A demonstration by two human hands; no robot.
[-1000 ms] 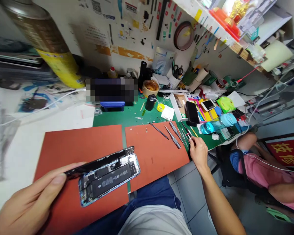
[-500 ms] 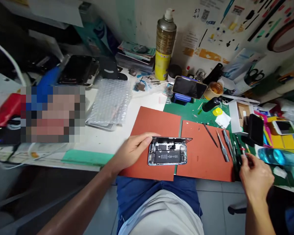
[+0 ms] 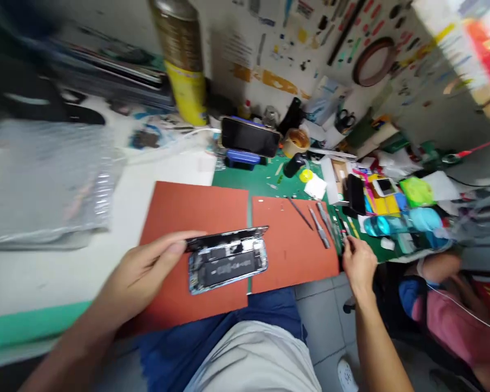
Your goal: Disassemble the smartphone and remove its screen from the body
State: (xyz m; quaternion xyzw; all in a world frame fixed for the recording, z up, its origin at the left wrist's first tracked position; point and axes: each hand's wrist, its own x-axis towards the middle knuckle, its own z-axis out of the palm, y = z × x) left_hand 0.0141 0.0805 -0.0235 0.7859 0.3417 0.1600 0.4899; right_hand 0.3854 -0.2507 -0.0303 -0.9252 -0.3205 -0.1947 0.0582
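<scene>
An opened smartphone (image 3: 228, 269) lies on the brown-red mat (image 3: 200, 209), its battery and inner parts exposed. My left hand (image 3: 147, 267) pinches the left end of its lifted screen (image 3: 224, 238), which stands tilted up along the phone's far edge. At the right end of the mats, my right hand (image 3: 360, 264) has its fingers closed on a slim screwdriver (image 3: 344, 235) with a red band, among a row of tools. Its tip is too small to make out. Beside it lie two grey screwdrivers (image 3: 319, 227) and a thin dark pry stick (image 3: 300, 213).
Behind the mats, a phone (image 3: 251, 137) leans on a blue stand, near a yellow spray can (image 3: 183, 71). Bubble wrap (image 3: 53, 179) lies at left. A white box (image 3: 332, 179), a black case (image 3: 354, 195) and a blue bottle (image 3: 386, 224) stand at right. Another person (image 3: 445, 316) sits at far right.
The view has turned to the right, bringing the seated person into sight. My left hand still holds the screen up, and my right hand stays at the tool row.
</scene>
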